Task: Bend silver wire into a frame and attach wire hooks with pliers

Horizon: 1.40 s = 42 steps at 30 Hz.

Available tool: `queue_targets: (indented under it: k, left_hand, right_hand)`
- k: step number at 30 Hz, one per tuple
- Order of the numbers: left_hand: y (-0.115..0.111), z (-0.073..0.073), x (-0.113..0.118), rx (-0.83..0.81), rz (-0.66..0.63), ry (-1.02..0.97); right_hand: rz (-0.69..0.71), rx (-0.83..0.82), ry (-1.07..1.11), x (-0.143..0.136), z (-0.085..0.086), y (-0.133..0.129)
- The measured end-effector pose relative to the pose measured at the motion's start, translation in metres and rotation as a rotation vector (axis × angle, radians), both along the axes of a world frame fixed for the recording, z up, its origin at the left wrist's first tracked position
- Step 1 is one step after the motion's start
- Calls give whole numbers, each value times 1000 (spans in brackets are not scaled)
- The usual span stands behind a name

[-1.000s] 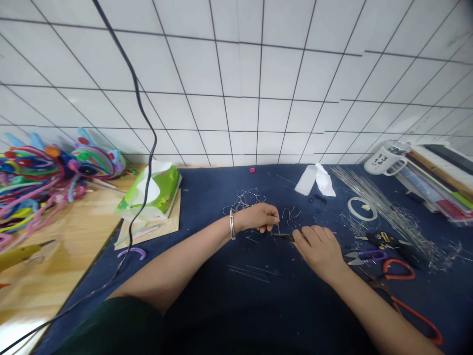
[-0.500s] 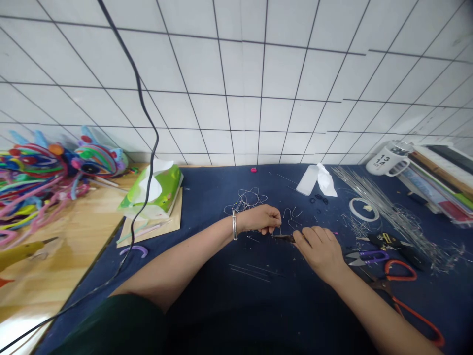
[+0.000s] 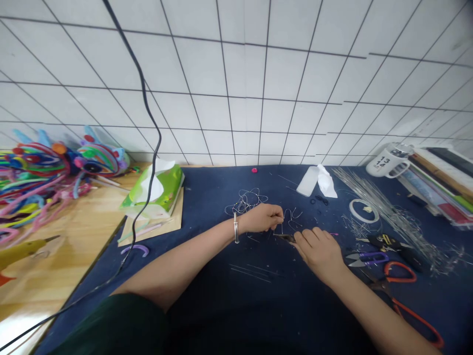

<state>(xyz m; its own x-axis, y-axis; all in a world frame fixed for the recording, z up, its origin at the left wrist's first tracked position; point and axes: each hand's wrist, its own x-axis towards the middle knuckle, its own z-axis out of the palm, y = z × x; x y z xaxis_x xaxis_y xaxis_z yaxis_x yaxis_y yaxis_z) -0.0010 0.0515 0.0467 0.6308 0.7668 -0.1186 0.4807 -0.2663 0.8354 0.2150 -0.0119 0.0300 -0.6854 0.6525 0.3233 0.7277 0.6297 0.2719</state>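
Observation:
My left hand [image 3: 263, 217] is closed in a pinch on a thin metal wire [image 3: 282, 228] that runs down from its fingertips. Wrapped in my right hand [image 3: 320, 252] is a pair of pliers [image 3: 285, 237], whose dark jaws point left at the wire's lower end. Whether the jaws clamp the wire is too small to tell. Behind my left hand lies a loose tangle of wire [image 3: 246, 198]. Curved wire pieces [image 3: 293, 215] rest on the dark blue cloth just beyond the pliers. Straight wire lengths [image 3: 251, 272] lie on the cloth nearer to me.
On the right are orange-handled scissors [image 3: 401, 272], purple snips [image 3: 367, 258], a wire spool [image 3: 364, 211], a long wire bundle [image 3: 373, 192] and a mug [image 3: 386, 160]. A green tissue pack [image 3: 166, 192] sits left. A black cable [image 3: 144, 88] hangs across the left side.
Both hands stay almost in place, with my left hand shifted slightly right. The wire between its fingers and the pliers shows a little more plainly. The whole view has shifted slightly.

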Motion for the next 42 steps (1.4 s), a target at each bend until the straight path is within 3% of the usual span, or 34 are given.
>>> queue_targets:
  k: [6,11,17,23,33,38,42]
  left_hand:
    - [-7,7,6,313,66,34]
    - [-11,8,8,436,64,68]
    - [-10,3,6,536,-33,73]
    - [-5,-4,3,544,-164,31]
    - [-3,-4,3,446,-156,45]
    - [3,0,-2,334,0,44]
    - [14,-7,-6,291,199,62]
  right_hand:
    - [-63,-62,55,-2,1,-1]
    - [-107,-116,73,0,-1,-3]
    - [-126,-191,70,1,-2,-5]
    - [-148,-240,77,1,-4,-7]
    - [-161,-342,95,1,-9,-3]
    - [-192,-358,124,-2,-9,-2]
    - [-213,-374,118,-3,-8,-3]
